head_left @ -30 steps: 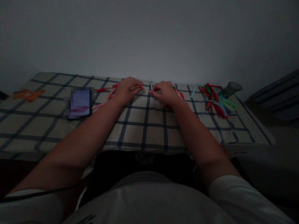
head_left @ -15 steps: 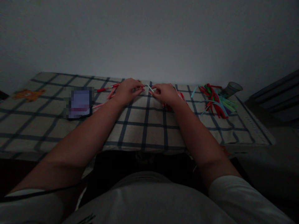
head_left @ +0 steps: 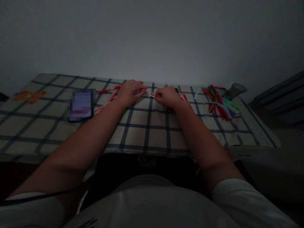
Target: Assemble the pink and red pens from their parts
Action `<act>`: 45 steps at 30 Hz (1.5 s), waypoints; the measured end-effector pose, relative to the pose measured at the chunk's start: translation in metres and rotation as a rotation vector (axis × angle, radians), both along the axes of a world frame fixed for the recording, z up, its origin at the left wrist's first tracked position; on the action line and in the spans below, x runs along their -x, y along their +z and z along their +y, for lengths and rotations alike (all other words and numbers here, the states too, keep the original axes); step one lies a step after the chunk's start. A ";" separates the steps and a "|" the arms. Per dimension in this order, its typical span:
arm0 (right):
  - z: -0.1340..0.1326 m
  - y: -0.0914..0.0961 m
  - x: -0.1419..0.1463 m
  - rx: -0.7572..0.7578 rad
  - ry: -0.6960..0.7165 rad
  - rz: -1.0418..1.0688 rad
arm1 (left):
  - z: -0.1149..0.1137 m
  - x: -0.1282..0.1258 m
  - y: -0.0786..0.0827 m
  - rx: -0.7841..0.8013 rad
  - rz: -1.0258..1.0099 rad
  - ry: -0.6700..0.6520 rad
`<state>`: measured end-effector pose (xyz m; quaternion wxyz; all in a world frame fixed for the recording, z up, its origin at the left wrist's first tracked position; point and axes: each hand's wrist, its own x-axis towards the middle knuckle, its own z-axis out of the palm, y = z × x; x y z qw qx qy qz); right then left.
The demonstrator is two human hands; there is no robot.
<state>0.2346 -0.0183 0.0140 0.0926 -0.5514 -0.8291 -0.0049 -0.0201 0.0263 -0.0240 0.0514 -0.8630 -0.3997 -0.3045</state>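
Observation:
My left hand (head_left: pixel 131 91) is closed in a pinch on a small red piece (head_left: pixel 144 89), whose exact kind I cannot make out. Across a narrow gap, my right hand (head_left: pixel 168 95) pinches a thin white stick (head_left: pixel 151 95) between thumb and fingers. The stick's end points left, close to the left fingertips. Beside the left hand lie a red pen (head_left: pixel 103 91) and a pink strip (head_left: pixel 101 107). Several red and pink pieces (head_left: pixel 184 96) lie partly hidden behind the right wrist.
A checked cloth (head_left: pixel 140 134) covers the table against a wall. At left are a tablet-like device (head_left: pixel 82 105), blurred out, and an orange animal shape (head_left: pixel 28 96). A bundle of coloured fuzzy strips (head_left: pixel 220 106) and a tipped glass (head_left: pixel 236 90) are at right.
My right hand has turned and lowered the white stick, which was slanted upward and now lies nearly level, pointing at my left fingers. The left hand has barely moved.

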 end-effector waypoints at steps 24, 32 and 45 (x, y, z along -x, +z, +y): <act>0.003 -0.009 0.001 0.041 0.052 -0.034 | 0.002 -0.001 -0.001 0.061 0.008 -0.014; -0.004 -0.001 0.004 0.080 0.035 -0.102 | -0.007 -0.004 0.005 0.016 0.102 0.075; -0.005 0.002 0.005 0.090 0.027 -0.110 | -0.006 -0.002 0.004 0.052 -0.009 0.030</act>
